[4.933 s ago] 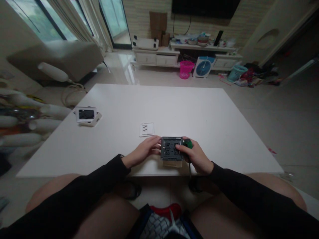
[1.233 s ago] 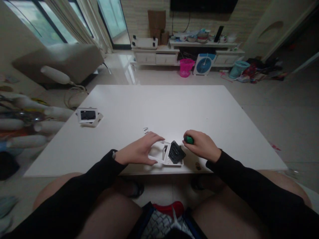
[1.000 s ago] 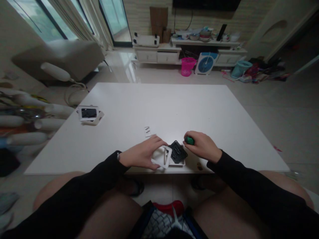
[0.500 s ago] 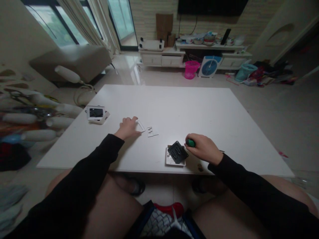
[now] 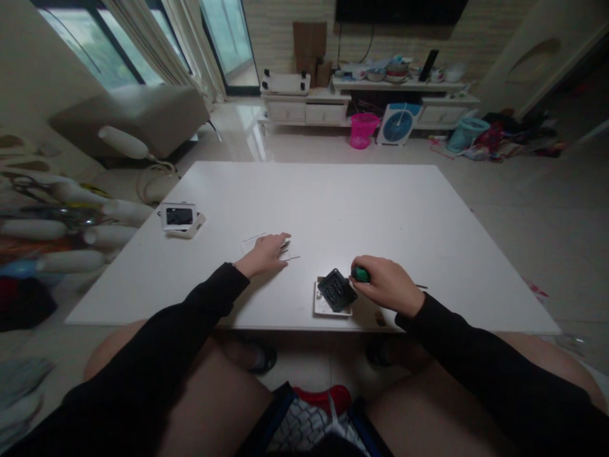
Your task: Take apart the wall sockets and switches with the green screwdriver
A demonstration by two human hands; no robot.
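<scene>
My left hand reaches over a small white plate with dark slots, its fingers apart around the plate and partly hiding it. A thin white frame lies just behind that hand, mostly covered. My right hand is closed around a screwdriver with a green handle; a thin dark rod shows at the hand's far side. Close to the right hand, a black socket module rests tilted on a white square box near the table's front edge.
On the left of the white table lie white frames with a dark centre. Small brownish pieces sit by the front edge. Beyond the table stand a pink basket and a blue-white fan.
My left hand has left the thin white frame, which now lies flatter behind it, and moved right over the slotted plate. My right hand keeps its hold on the screwdriver. The view shifted slightly.
</scene>
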